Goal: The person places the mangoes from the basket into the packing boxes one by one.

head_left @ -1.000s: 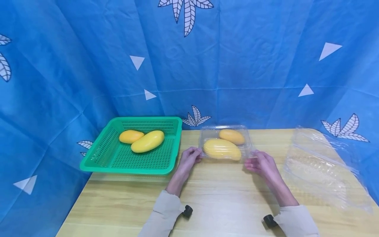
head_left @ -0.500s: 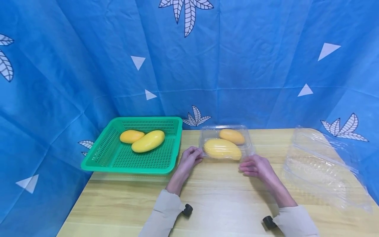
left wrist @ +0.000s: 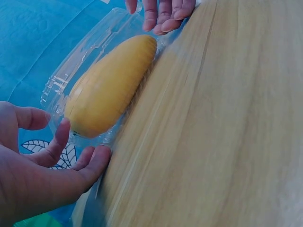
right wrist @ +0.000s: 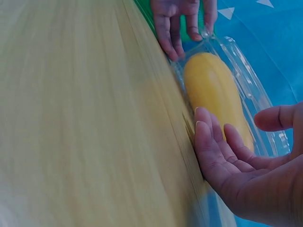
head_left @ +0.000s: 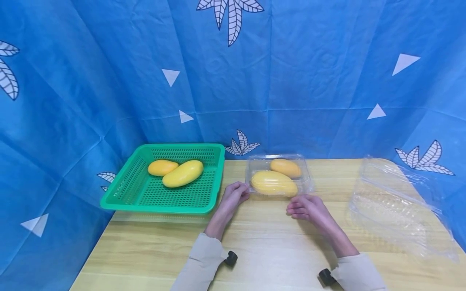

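Note:
A clear plastic clamshell box (head_left: 308, 180) stands at the back middle of the table, its lid down over two mangoes. The larger yellow mango (head_left: 274, 183) lies in front, the smaller orange one (head_left: 285, 167) behind it. My left hand (head_left: 233, 197) pinches the box's front left corner with thumb and forefinger, the other fingers low beside it in the left wrist view. My right hand (head_left: 308, 209) is in front of the box's right half, fingers loosely bent and holding nothing. In the right wrist view its thumb and fingers are apart, beside the larger mango (right wrist: 215, 82).
A green basket (head_left: 156, 209) at the left holds a yellow mango (head_left: 183, 173) and an orange mango (head_left: 162, 167). More clear plastic packaging (head_left: 397, 210) lies at the table's right edge. A blue patterned cloth (head_left: 306, 81) hangs behind the table.
My right hand has left the box's front right corner and moved left and toward me along its front. The left hand stays at its corner; the box has not moved.

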`<state>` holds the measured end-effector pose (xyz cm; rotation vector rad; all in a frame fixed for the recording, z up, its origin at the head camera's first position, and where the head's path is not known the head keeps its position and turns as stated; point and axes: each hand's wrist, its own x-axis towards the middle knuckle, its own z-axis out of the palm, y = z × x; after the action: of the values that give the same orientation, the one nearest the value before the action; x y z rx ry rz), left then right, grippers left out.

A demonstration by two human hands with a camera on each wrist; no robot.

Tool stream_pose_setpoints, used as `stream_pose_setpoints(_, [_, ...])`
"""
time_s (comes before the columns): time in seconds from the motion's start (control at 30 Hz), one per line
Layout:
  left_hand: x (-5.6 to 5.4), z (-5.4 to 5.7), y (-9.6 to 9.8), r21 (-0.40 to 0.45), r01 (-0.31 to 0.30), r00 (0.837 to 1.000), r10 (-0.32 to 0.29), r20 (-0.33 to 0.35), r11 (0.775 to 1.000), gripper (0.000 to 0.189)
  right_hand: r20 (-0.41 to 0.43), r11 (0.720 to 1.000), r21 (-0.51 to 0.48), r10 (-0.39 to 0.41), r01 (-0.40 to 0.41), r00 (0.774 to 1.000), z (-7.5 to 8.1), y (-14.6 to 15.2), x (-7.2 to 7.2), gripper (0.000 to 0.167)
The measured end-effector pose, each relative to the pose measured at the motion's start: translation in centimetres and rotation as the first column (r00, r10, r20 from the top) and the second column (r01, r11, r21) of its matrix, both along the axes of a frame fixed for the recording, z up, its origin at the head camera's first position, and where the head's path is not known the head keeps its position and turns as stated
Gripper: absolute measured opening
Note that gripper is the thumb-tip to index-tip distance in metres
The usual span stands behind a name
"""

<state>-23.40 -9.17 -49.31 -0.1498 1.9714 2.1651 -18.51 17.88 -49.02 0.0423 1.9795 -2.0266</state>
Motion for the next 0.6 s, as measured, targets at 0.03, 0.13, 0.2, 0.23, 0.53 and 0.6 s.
stream_pose_setpoints(0.03, [0.0,0.0,0.0,0.001,0.002,1.000,-0.002,0.000,1.000,0.018,0.001,1.000,-0.001,-0.001,0.001,1.000,0.0,-0.1,0.0,0.040])
stream_pose_setpoints(0.13, [-0.1,-0.1,0.0,0.000,0.009,1.000,-0.009,0.003,1.000,0.018,0.011,1.000,-0.007,-0.012,0.012,1.000,-0.2,-0.6,0.0,0.040])
stream_pose_setpoints(0.2, [0.0,-0.2,0.0,-0.005,0.014,1.000,-0.014,0.002,1.000,0.018,0.013,1.000,-0.010,-0.022,0.022,1.000,-0.3,-1.0,0.1,0.040])
stream_pose_setpoints(0.23, [0.0,-0.2,0.1,-0.005,0.014,1.000,-0.014,0.001,1.000,0.018,0.011,1.000,-0.014,-0.026,0.026,1.000,-0.3,-1.2,0.1,0.040])
stream_pose_setpoints(0.53, [0.0,-0.1,0.1,-0.001,0.013,1.000,-0.013,-0.010,1.000,0.019,-0.012,0.999,-0.021,-0.045,0.045,0.999,-0.5,-2.5,0.3,0.041])
stream_pose_setpoints(0.6, [0.0,-0.2,0.0,0.003,0.015,1.000,-0.015,-0.016,1.000,0.019,-0.021,0.999,-0.020,-0.049,0.048,0.999,-0.7,-2.8,0.3,0.040])
